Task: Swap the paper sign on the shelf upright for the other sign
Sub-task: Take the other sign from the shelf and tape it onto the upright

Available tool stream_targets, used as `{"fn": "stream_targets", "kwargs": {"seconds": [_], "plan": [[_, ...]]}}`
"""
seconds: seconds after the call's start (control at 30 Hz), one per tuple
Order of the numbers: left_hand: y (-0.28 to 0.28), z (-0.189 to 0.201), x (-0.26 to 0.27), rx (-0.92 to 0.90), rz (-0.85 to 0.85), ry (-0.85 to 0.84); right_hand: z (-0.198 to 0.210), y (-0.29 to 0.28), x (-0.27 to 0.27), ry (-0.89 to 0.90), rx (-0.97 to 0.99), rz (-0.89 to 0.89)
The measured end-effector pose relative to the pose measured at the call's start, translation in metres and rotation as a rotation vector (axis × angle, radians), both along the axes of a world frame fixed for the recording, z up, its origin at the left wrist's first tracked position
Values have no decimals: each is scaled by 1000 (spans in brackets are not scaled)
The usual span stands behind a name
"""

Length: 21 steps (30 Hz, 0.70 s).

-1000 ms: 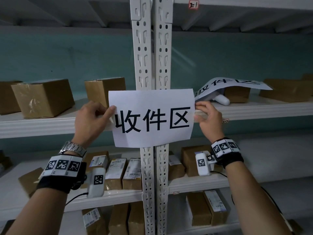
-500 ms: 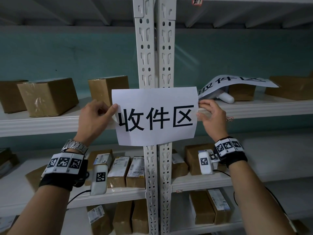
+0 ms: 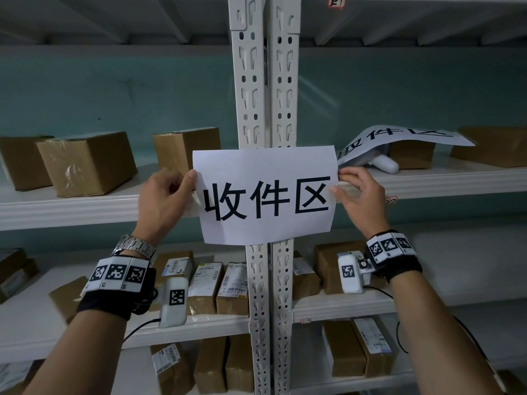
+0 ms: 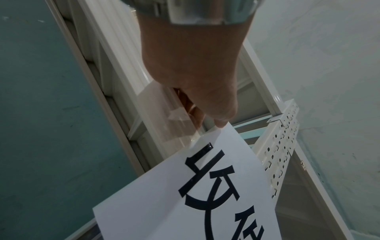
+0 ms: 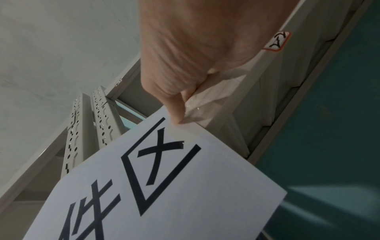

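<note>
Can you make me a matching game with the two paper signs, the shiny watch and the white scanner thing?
Things:
1. sign reading 收件区
2. second sign
3. watch
4. white handheld device

Places:
A. on the left wrist
B. draped over a box on the shelf
C. held against the upright by both hands
D. lying under the draped paper

Pairs: 1-C, 2-B, 3-A, 4-D

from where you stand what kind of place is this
Likely a parcel depot or storeroom: white slotted metal shelving, cardboard boxes and labelled parcels on the shelves, and a printed paper sign held by both hands against the upright.
</note>
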<state>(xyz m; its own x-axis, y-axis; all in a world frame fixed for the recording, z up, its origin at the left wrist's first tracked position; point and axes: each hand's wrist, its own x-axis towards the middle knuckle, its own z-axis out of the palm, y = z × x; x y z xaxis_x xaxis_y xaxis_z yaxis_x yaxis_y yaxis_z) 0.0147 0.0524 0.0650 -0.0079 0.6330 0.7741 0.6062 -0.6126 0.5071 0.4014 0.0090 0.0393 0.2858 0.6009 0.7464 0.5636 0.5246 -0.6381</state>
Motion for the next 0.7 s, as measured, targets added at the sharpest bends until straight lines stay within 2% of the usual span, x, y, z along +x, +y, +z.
{"fn": "stream_targets", "kwargs": {"seconds": [0.7], "plan": [[-7, 2, 2, -25, 22, -21, 4, -3, -6, 37, -15, -22]]}}
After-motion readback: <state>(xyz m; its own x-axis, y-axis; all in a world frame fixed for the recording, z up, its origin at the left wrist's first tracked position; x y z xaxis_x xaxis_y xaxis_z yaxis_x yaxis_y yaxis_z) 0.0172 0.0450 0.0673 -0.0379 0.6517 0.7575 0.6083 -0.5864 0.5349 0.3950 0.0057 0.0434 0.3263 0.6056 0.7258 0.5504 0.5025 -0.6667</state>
